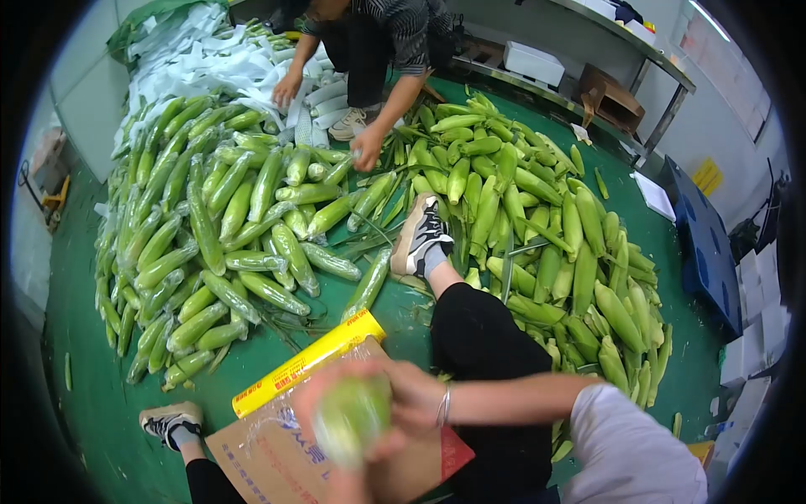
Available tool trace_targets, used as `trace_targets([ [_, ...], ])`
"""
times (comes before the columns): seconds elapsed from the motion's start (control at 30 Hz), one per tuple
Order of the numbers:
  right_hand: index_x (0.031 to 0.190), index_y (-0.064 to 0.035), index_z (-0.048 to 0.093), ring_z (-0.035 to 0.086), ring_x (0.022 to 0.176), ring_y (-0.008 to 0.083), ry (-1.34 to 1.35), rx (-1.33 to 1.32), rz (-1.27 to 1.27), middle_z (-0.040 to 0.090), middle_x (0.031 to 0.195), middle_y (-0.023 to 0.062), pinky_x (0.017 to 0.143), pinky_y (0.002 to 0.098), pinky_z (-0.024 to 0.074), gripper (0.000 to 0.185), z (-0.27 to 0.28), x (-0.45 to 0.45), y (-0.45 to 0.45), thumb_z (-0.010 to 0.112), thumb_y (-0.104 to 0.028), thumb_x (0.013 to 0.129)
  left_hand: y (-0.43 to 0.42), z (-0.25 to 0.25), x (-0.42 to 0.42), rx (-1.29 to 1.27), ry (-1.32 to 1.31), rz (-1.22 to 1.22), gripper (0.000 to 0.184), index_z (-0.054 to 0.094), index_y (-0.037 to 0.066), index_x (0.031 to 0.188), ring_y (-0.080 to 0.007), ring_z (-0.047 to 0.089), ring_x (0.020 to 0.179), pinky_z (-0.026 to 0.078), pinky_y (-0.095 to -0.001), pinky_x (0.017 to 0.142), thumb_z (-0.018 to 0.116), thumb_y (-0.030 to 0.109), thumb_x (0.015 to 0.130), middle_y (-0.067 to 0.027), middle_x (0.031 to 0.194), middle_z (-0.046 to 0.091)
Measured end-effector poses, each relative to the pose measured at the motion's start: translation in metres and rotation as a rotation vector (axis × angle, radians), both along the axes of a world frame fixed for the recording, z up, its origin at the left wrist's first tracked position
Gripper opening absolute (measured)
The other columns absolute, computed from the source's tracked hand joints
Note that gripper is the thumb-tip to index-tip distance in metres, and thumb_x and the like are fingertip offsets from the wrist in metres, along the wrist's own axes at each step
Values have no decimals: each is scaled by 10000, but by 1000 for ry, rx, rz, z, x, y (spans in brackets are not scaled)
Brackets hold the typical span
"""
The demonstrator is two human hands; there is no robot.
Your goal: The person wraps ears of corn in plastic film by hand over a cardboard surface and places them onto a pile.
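An ear of corn (pixel 353 418) in its green husk, blurred by motion, is between my two hands above a cardboard box (pixel 277 458). It has a glossy look, but whether film covers all of it is unclear. My right hand (pixel 413 396), with a bracelet at the wrist, closes on its right side. On its left side my left hand (pixel 312 407) is smeared, its fingers curled around the ear. Just beyond my hands, a yellow box of cling film (pixel 306 363) lies slantwise along the cardboard's far edge.
Film-wrapped corn (pixel 235 210) is heaped at left, unwrapped corn (pixel 537 227) at right. Another person (pixel 378 42) crouches at the back near pale wrapped bundles (pixel 201 63). A metal table (pixel 621 42), a brown carton (pixel 609 97) and a blue pallet (pixel 697 244) stand right.
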State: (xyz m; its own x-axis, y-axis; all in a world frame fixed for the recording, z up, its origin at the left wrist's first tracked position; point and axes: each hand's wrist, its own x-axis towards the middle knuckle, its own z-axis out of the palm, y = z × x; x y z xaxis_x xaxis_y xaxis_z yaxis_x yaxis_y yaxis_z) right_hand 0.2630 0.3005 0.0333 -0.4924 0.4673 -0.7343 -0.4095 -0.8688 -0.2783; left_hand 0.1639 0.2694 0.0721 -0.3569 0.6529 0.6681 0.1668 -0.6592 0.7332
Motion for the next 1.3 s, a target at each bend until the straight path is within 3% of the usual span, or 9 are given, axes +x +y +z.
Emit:
trace_targets([
  [0.07,1160,5,498,679,733,312,-487,755,860,658,765,185,676,456,562,372,-19,18,83,496,-282,924,66,-11,-30,-228,-143,-42,556,488,4,1108,-211,624,698,534,-319,659,745,382,792,-124,832,631],
  [0.13,1032,8,547,618,883,377,-1297,1741,682,617,920,214,679,474,518,298,-68,17,148,568,-82,748,136,-35,-79,-492,-590,-25,534,482,13,1126,-212,627,719,536,-316,660,713,392,829,-114,836,623],
  [0.37,1037,-199,645,536,1056,214,-1465,2121,1712,595,1018,45,889,409,393,260,-186,-20,282,603,-205,781,335,-66,-182,-302,-853,-68,637,373,17,1361,-311,465,1218,341,-461,1080,510,483,951,-158,1332,481],
  [0.47,919,-237,685,567,966,221,-1555,2578,1116,606,940,19,860,386,419,181,-144,-10,308,618,-235,751,373,-68,-201,-370,-826,-204,676,341,2,1402,-310,471,1216,341,-461,1085,497,484,954,-178,1331,482],
  [0.73,1369,-123,433,379,1291,375,-1978,1991,174,372,1431,172,1075,510,273,586,-69,29,367,581,-114,803,248,-107,-208,-1002,206,-9,432,521,-53,1205,-225,635,799,510,-347,715,626,231,898,-142,1025,653],
  [0.93,1189,-39,517,574,1012,312,-1514,1739,404,569,1123,152,873,419,456,411,-18,207,163,630,-104,800,28,-79,-198,-1063,573,-125,208,588,-62,1026,-201,604,893,469,-326,820,578,105,902,-129,935,639],
  [1.03,1078,-7,563,620,852,306,-1661,1313,374,612,938,154,775,379,503,268,1,323,34,603,-81,823,-81,-98,-234,-973,653,144,355,497,-38,1262,-297,523,1173,404,-396,986,528,56,921,-186,1280,526],
  [1.2,970,6,543,586,836,388,-1729,1002,269,596,892,209,746,439,485,202,-25,370,-129,598,-87,800,-142,-49,-99,-716,1538,208,546,475,43,1367,-416,371,1319,241,-555,1096,509,379,938,-234,1410,430],
  [1.3,1018,9,533,573,862,396,-1830,935,273,576,932,211,765,445,478,256,-34,361,-163,611,-106,803,-168,-62,-93,-927,1301,135,604,379,78,1442,-409,166,1415,147,-544,1136,530,362,931,-220,1512,266],
])
